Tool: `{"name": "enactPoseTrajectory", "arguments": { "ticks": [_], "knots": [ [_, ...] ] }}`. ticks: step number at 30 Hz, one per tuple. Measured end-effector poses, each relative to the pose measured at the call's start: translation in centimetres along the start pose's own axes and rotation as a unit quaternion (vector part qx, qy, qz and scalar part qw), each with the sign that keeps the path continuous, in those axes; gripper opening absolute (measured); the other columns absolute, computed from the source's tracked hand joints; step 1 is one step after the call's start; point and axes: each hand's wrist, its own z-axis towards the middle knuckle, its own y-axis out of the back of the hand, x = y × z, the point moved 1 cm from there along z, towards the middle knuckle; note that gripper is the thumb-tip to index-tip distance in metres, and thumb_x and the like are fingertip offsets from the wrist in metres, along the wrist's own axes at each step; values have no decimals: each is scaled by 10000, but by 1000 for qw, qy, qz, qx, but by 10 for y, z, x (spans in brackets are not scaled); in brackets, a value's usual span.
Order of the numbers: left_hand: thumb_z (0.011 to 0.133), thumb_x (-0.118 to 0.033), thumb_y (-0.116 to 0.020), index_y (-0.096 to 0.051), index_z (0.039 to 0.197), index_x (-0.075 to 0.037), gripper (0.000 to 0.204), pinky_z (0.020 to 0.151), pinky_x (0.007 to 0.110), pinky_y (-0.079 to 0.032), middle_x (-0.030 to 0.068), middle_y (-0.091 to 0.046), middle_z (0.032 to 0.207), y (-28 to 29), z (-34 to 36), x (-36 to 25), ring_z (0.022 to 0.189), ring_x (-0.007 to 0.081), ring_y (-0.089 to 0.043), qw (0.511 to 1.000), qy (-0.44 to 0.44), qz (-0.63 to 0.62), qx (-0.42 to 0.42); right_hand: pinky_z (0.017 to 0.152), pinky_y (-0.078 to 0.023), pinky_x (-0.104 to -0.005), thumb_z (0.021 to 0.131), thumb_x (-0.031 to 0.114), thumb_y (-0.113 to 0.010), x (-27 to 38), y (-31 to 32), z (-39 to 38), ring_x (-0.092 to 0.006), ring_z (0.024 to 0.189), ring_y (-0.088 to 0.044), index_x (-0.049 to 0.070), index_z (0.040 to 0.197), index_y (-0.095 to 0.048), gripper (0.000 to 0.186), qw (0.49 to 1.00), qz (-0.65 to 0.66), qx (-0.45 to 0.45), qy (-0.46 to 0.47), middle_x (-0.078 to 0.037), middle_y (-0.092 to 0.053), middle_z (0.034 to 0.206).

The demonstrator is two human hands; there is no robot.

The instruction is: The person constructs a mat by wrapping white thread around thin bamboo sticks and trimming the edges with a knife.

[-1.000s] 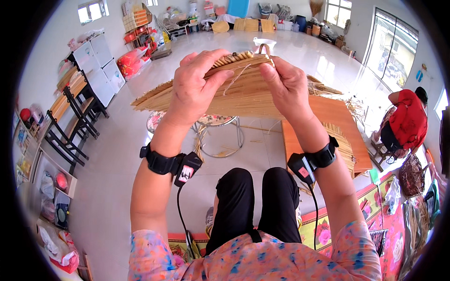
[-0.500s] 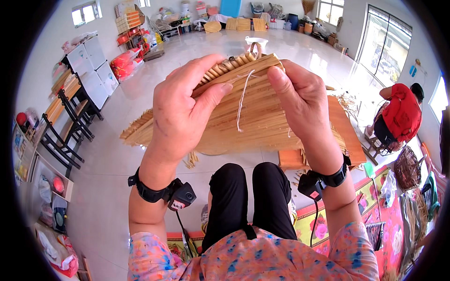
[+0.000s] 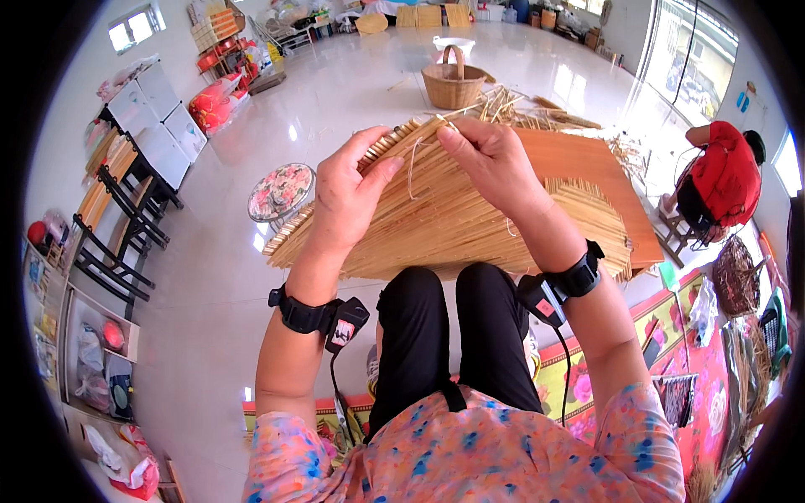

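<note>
A broad mat of straw stalks [image 3: 428,226] slants above my knees, its top edge bound in a ridged row. My left hand [image 3: 348,189] grips that edge on the left, thumb on the near face and fingers behind. A short way to the right, my right hand [image 3: 495,163] pinches the edge's peak between thumb and fingers. A thin white string [image 3: 412,172] hangs down the mat's face between the hands. Beyond my right forearm, more straw matting [image 3: 587,214] lies over the table; my arm hides whether it joins the held mat.
An orange-brown wooden table [image 3: 558,152] stands to the right, with loose straw [image 3: 511,107] past its far end. Ahead are a wicker basket [image 3: 453,86] and a white basin [image 3: 454,44]. A flowered round stool [image 3: 281,191] is at left. A person in red [image 3: 726,180] sits at right.
Both hands and the mat have come lower and nearer to me, and the view has tilted down. The basket, stool and table now show beyond the mat.
</note>
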Motion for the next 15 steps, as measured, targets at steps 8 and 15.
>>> {"name": "enactPoseTrajectory", "arguments": {
  "ticks": [8,15],
  "knots": [
    [858,-41,-688,-602,1179,22,338,766,240,-496,46,-683,952,-10,-6,35,829,79,-611,999,27,10,17,539,-389,-333,941,314,-599,-38,-16,-10,-139,583,-367,-17,847,-603,344,998,-29,3,-64,-107,-436,587],
    [846,-22,-691,-594,1205,-1,372,773,231,-489,62,-668,1060,-11,-10,49,898,71,-600,998,45,-4,49,571,-423,-345,941,337,-589,-50,-28,-18,-190,567,-414,-9,857,-628,359,993,-25,1,-119,-132,-485,595]
  ]
}}
